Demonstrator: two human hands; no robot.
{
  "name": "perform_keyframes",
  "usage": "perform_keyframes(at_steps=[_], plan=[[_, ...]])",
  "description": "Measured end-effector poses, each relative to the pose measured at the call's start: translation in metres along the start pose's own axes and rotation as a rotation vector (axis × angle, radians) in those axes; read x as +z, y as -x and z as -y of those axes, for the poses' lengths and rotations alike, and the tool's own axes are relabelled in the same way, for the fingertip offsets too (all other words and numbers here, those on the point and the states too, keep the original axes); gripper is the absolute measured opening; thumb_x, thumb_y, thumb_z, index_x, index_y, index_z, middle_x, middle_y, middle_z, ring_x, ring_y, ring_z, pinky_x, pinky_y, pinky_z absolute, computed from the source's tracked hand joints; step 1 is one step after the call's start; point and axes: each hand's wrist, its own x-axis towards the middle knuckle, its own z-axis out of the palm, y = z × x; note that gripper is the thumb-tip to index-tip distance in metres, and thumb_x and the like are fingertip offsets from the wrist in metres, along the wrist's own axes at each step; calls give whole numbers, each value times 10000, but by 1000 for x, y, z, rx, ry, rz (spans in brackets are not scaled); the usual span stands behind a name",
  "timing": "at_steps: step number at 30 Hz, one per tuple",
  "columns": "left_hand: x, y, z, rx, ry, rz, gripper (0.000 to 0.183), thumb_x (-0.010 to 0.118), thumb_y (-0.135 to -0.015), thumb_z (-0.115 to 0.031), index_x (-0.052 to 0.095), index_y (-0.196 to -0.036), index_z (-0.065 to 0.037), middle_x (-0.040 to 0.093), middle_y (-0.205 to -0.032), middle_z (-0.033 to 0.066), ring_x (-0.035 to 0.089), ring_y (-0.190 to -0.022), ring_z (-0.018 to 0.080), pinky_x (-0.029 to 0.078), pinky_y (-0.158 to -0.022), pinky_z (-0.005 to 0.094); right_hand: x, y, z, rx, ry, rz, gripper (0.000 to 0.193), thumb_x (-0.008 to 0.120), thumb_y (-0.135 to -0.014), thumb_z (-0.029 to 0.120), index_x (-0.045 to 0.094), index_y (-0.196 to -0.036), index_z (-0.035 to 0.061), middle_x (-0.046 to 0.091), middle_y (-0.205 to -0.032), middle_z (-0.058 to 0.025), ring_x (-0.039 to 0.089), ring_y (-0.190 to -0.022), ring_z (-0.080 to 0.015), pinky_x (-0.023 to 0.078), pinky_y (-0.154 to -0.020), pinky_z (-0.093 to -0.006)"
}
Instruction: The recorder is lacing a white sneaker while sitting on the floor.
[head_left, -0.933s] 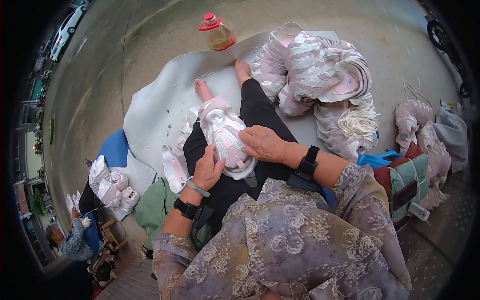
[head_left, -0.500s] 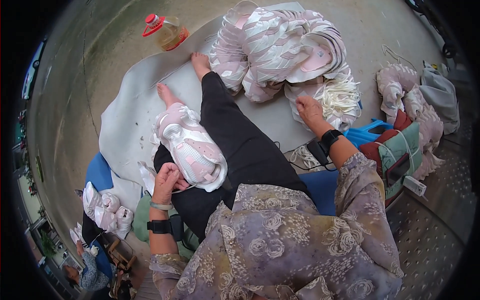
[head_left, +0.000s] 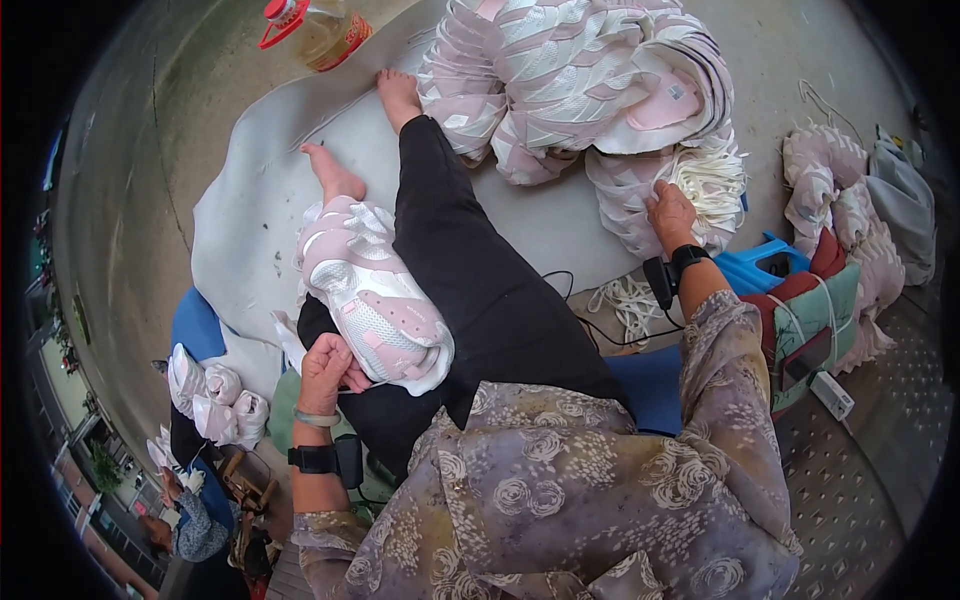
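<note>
A stack of pink-and-white shoe uppers (head_left: 375,290) lies across my left thigh, toes toward my body. My left hand (head_left: 330,375) is closed beside its near end, fingers pinched around something thin and pale that I cannot make out. Farther right, my right hand (head_left: 673,215) has its fingers curled together at the left edge of a bunch of white shoelaces (head_left: 715,185). The laces lie on a wrapped bundle of uppers (head_left: 622,200); whether a lace is between those fingers is hidden. Both wrists wear black straps.
A big pile of shoe uppers (head_left: 570,80) stands ahead on a grey sheet (head_left: 250,190). A bottle (head_left: 325,35) with a red cap is at far left. Loose white cords (head_left: 630,305), a blue plastic stool (head_left: 760,265) and cushions (head_left: 825,300) lie right. Another person (head_left: 200,520) sits lower left.
My right hand has moved to the edge of the shoelace bunch. The left hand stays by the uppers on my thigh. The whole view has shifted slightly.
</note>
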Motion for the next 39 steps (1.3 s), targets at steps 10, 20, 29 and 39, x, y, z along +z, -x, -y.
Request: perform_keyframes(at_steps=[10,20,29,39], plan=[[-2,-6,5,50,-6,-19,147,517,-886,-183,467,-835,-54,575,-665,61,583,-489,135,461,-405,201,-15,7,13,142,-29,-78,172,510,-797,252,582,-867,112,613,-799,-129,593,-793,-327,464,-675,-436],[35,3,-37,490,-203,-179,83,559,-826,-90,521,-856,-22,544,-717,17,507,-571,59,424,-510,191,-76,68,130,-761,-524,-4,123,509,-822,182,506,-763,74,520,-626,-148,541,-609,-343,428,-547,-436],[114,50,-83,450,103,647,607,641,-790,-297,379,-1258,-12,566,-984,82,548,-797,122,427,-701,226,-220,156,261,-878,-1093,1031,201,485,-883,196,495,-817,6,445,-568,-92,473,-527,-175,387,-526,-334],[15,74,-16,425,-483,112,142,563,-839,-136,628,-826,-10,573,-667,-29,474,-606,29,393,-558,191,-131,48,140,-539,-742,294,262,522,-836,236,541,-699,14,491,-574,-106,439,-518,-195,386,-530,-332]])
